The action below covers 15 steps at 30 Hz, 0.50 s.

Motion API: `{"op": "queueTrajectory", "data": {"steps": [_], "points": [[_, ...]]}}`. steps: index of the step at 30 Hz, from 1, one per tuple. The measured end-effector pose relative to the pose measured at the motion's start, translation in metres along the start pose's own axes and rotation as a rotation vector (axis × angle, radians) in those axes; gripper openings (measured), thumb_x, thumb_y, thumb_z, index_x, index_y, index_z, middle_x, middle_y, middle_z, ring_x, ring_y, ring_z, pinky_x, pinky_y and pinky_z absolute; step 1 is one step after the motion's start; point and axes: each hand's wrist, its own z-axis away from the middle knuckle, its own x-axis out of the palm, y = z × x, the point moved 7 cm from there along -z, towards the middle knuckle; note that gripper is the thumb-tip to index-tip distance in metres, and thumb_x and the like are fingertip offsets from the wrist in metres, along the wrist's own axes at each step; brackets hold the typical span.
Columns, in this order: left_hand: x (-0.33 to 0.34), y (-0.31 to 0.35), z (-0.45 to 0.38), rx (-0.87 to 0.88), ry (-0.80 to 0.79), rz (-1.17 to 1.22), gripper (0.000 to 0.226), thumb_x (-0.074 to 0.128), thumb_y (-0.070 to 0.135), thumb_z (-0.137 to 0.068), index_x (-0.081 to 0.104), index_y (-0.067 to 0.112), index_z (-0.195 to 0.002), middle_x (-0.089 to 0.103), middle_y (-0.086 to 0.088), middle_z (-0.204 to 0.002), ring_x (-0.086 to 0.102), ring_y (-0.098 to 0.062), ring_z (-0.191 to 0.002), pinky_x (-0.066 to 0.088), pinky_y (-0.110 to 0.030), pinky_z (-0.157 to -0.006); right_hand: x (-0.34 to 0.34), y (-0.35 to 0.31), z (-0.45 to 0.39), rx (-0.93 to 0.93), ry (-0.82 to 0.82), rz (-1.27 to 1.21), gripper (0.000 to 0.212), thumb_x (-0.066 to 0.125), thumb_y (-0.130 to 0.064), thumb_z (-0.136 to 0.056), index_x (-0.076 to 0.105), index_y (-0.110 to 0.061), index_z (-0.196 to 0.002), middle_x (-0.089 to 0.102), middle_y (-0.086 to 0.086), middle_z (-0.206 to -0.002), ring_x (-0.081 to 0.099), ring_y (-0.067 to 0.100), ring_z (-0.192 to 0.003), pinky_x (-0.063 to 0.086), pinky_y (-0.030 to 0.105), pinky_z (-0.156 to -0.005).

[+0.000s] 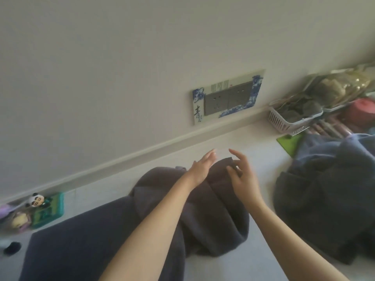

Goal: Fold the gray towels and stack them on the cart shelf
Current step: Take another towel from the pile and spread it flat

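Dark gray towel (203,209) lies rumpled on the white counter (253,250). Left hand (203,167) flat & open on its far edge; right hand (241,173) w/ loose fingers at the corner, gripping nothing. Best to pinch both far corners & pull taut before folding.

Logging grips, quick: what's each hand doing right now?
Left hand: open, fingers straight, over the gray towel.
Right hand: open, fingers loosely spread, holding nothing.

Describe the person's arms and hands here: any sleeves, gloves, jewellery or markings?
Both forearms are bare as far as the frame shows; no sleeve is in view. The left hand and right hand wear no gloves. No watch, bracelet or ring shows on the visible sides, and no markings can be made out. The image is slightly blurred, so fine detail cannot be told.
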Motion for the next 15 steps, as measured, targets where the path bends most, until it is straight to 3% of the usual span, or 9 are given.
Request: {"op": "queueTrajectory", "data": {"steps": [3, 6, 10, 13, 15], "points": [[0.000, 0.017, -0.007, -0.007, -0.146, 0.019, 0.076, 0.035, 0.078, -0.081, 0.057, 0.023, -0.129, 0.057, 0.000, -0.134, 0.049, -0.018, -0.126, 0.027, -0.041, -0.112, -0.022, -0.027, 0.000, -0.039, 0.108, -0.065, 0.043, 0.053, -0.002, -0.092, 0.048, -0.034, -0.119, 0.060, -0.006, -0.089, 0.059, -0.003, -0.082, 0.045, 0.012, -0.077], [-0.017, 0.037, -0.008, 0.094, -0.141, -0.091, 0.035, 0.060, 0.052, -0.085, 0.067, 0.020, -0.096, 0.070, 0.000, -0.101, 0.063, -0.017, -0.098, 0.045, -0.037, -0.093, -0.049, -0.042, 0.001, -0.016, 0.233, -0.148, 0.034, 0.054, -0.005, -0.092, 0.051, -0.030, -0.116, 0.059, 0.003, -0.086, 0.056, 0.004, -0.071, 0.045, 0.016, -0.067], [-0.038, 0.074, 0.011, 0.222, -0.140, -0.016, 0.017, 0.064, 0.034, -0.088, 0.069, 0.019, -0.095, 0.070, 0.008, -0.090, 0.063, -0.008, -0.086, 0.047, -0.028, -0.089, -0.059, -0.060, 0.008, -0.001, 0.233, -0.150, 0.028, 0.055, -0.012, -0.093, 0.052, -0.027, -0.117, 0.059, 0.004, -0.087, 0.057, 0.018, -0.074, 0.048, 0.031, -0.071], [-0.028, 0.100, 0.036, 0.285, -0.167, -0.134, 0.011, 0.061, 0.034, -0.091, 0.068, 0.027, -0.085, 0.067, 0.019, -0.074, 0.061, 0.004, -0.073, 0.046, -0.015, -0.073, -0.057, -0.074, 0.016, 0.025, 0.197, -0.105, 0.028, 0.055, -0.024, -0.093, 0.050, -0.023, -0.121, 0.058, 0.001, -0.092, 0.058, 0.015, -0.078, 0.046, 0.024, -0.068], [-0.020, 0.109, 0.050, 0.322, -0.171, -0.142, 0.015, 0.059, 0.031, -0.092, 0.066, 0.025, -0.081, 0.064, 0.019, -0.065, 0.057, 0.008, -0.063, 0.043, -0.011, -0.064, -0.064, -0.085, 0.027, 0.021, 0.204, 0.018, 0.016, 0.056, -0.023, -0.093, 0.059, -0.014, -0.106, 0.061, 0.003, -0.086, 0.057, 0.017, -0.079, 0.041, 0.017, -0.065]]}}
